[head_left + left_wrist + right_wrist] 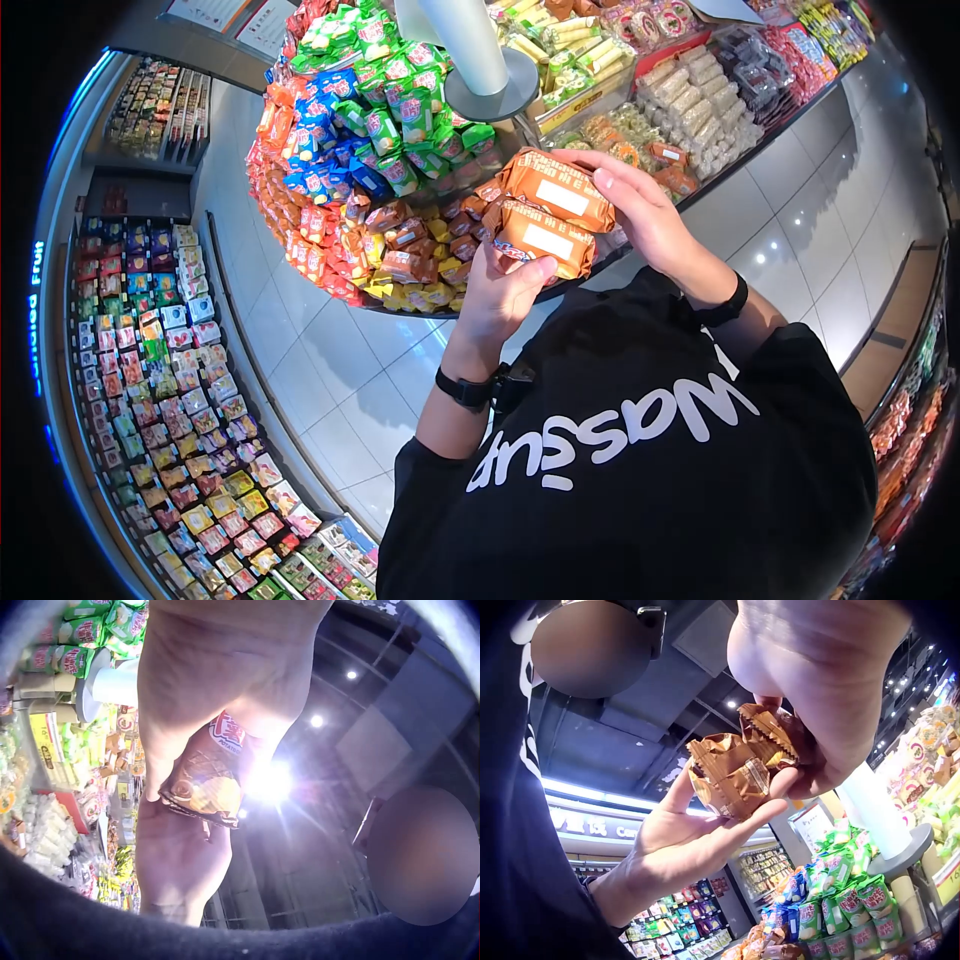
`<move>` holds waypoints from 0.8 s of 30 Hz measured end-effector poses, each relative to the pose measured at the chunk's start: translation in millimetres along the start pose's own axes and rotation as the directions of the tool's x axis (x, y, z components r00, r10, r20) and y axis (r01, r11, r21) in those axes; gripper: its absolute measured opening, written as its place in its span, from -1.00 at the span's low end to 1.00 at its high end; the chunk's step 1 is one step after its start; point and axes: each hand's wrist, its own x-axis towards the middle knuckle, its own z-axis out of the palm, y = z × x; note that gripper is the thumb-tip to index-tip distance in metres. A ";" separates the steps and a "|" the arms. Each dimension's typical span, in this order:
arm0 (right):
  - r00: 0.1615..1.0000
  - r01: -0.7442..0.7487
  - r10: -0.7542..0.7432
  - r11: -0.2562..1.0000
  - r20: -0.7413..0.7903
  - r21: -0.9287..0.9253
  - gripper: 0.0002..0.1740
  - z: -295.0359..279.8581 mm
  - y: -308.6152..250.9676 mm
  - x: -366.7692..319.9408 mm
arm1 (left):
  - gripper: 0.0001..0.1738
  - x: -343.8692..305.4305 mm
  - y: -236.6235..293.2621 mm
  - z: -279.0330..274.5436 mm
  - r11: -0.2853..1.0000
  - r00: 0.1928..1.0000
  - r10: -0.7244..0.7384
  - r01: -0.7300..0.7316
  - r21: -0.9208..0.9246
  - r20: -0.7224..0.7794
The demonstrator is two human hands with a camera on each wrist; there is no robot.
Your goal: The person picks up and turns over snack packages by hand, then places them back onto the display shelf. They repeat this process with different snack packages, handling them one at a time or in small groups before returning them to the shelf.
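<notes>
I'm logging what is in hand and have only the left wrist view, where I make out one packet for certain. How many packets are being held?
Observer: Two. The head view shows a farther packet and a nearer packet, side by side, both brown-orange, between the left hand and the right hand.
Operator: I see printed artwork. What's on the side turned up to the head camera?
Observer: A white label on each packet.
Operator: At my picture's edge there are green packets. What lies beside them on the display?
Observer: Blue packets, heaped right against the green packets.
</notes>
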 end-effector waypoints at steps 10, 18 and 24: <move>0.997 -0.070 0.070 0.996 0.018 0.055 -0.54 -87.5 -19.2 17.0 | -0.34 65.5 -38.0 36.7 0.999 0.998 -0.029 0.030 0.013 -0.057; 0.995 -0.061 0.080 0.967 0.066 -0.246 -0.55 -178.7 -1.9 37.2 | -0.35 117.3 -100.9 50.5 0.991 0.960 0.003 0.034 0.127 -0.280; 0.977 0.205 -0.086 0.634 0.195 -0.746 -0.27 -202.2 34.3 27.2 | -0.42 132.2 -128.0 25.4 0.981 0.922 -0.107 0.158 0.111 -0.371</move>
